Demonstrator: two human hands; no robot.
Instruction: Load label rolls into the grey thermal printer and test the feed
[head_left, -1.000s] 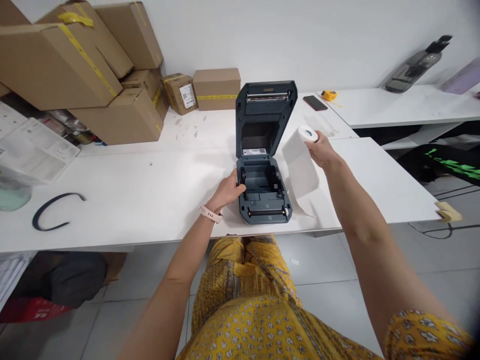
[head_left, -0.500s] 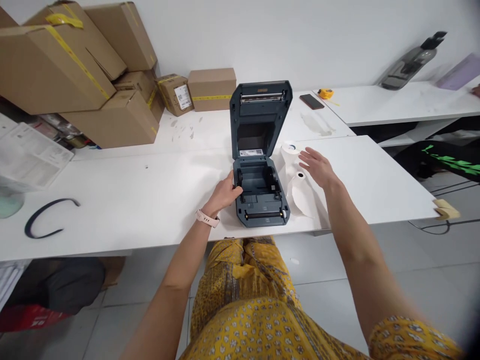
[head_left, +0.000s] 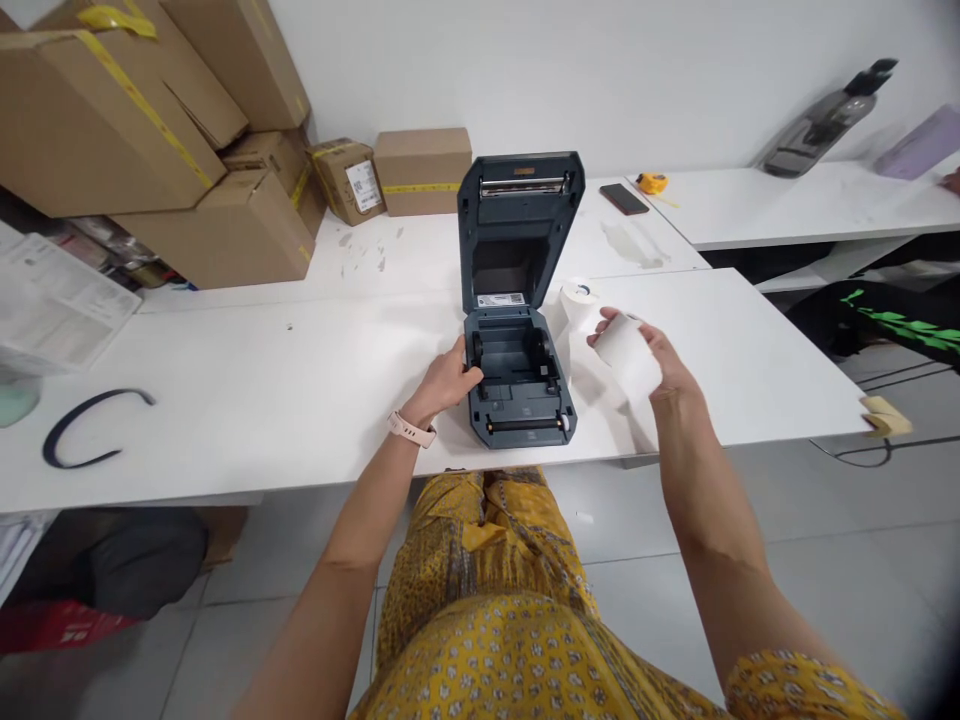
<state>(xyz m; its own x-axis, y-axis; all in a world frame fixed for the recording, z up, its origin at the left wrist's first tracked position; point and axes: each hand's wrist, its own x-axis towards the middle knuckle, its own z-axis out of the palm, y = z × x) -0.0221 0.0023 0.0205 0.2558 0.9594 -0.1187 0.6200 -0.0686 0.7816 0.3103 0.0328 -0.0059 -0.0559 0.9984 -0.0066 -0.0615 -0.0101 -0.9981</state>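
Note:
A dark grey label printer [head_left: 517,394] stands on the white table with its lid [head_left: 517,225] raised and its roll bay bare. My left hand [head_left: 448,378] grips the printer's left side, the thumb over the rim and the fingers mostly hidden outside. To the right of the printer, my right hand [head_left: 660,355] holds a white paper roll [head_left: 628,358] up off the table, tilted, its loose end hanging down. Another white label roll [head_left: 579,298] rests on the table beside the printer's hinge, a strip of it trailing forward.
Cardboard boxes [head_left: 217,225] are piled at the back left, with a small box [head_left: 424,172] against the wall. A phone [head_left: 624,198] and yellow tape measure [head_left: 652,183] lie behind. A dark headband-like loop [head_left: 56,425] is at left; a bottle [head_left: 821,125] stands far right.
My right hand has closed on the nearer paper roll and lifted it off the table, turning it. My left hand stays on the printer.

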